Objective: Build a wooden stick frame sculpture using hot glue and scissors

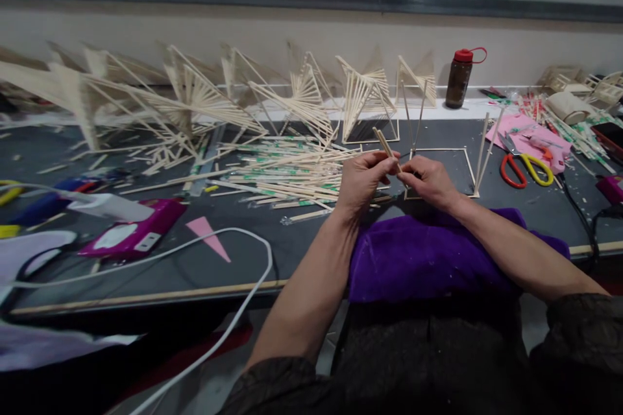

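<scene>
Close together above the table's front part, my left hand (363, 181) and my right hand (427, 181) both pinch a few thin wooden sticks (384, 142). The sticks point up and away from me, tilted to the left; their lower ends are hidden by my fingers. Just behind and right of my hands lies a rectangular stick frame (468, 165) with upright sticks (481, 152) at its corners. To the left of my left hand spreads a pile of loose sticks (296, 175), some in clear and green wrappers.
Twisted stick models (365, 100) line the wall. A bottle with a red lid (459, 78) stands at the back right. Scissors (525, 168) lie by a pink sheet (555, 136). A purple cloth (428, 256) covers the front edge. A white cable (265, 249) loops at left.
</scene>
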Demonstrator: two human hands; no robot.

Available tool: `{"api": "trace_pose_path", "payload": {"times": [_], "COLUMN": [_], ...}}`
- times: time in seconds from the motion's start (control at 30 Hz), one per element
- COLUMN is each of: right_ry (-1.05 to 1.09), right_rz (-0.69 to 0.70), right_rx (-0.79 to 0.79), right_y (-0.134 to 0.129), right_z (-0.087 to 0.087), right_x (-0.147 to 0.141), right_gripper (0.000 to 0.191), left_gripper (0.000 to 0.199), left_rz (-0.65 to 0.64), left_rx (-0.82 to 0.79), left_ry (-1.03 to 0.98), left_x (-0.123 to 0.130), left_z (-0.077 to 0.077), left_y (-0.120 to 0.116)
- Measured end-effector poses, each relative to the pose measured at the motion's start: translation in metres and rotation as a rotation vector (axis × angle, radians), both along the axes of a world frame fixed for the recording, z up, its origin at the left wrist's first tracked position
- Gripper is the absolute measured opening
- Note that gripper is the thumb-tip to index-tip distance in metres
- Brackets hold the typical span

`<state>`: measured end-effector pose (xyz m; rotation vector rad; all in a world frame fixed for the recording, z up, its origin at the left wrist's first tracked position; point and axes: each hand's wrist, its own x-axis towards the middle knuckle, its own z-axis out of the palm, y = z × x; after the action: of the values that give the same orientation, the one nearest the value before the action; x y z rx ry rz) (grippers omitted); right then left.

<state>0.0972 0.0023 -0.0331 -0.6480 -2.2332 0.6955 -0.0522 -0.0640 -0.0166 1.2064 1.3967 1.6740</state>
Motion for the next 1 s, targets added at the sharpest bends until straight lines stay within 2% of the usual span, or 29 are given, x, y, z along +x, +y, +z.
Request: {"api": "trace_pose_path", "payload": {"times": [0.17,0.3,0.4,0.57,0.77,1.0], "right_ry": [0.07,0.055,0.059,0.035,-0.021,-0.008], "right_rz": [-0.109,-0.159,-0.158,-0.132,-0.12,-0.105], "right_rx": [0.022,-0.006,-0.014,0.002,0.068,0.032], "right_y": [0.005,0.009,0.009,0.007,0.01,0.01], "right_z": [0.011,0.016,0.016,0.015,0.009,0.007], "right_x": [0.013,0.023,0.024,0.023,0.02,0.019], "right_gripper": [0.016,0.014,0.013,0.013,0.013,0.013], "left_gripper": [0.029,0.019,0.02,0.022,0.026,0.025], "left_rz": [0.183,0.155,0.129,0.123,0.126,0.126], "left_rx": [0.019,-0.091,-0.129,-0.136,-0.132,-0.12], "left_ry": [0.18,0.42,0.508,0.53,0.443,0.428], "left_x": [-0.008,-0.008,-0.007,-0.011,-0.018,-0.015], "left_z": [-0.006,-0.019,-0.022,-0.022,-0.028,-0.026], "left_y": [0.021,0.033,0.036,0.036,0.04,0.035]}}
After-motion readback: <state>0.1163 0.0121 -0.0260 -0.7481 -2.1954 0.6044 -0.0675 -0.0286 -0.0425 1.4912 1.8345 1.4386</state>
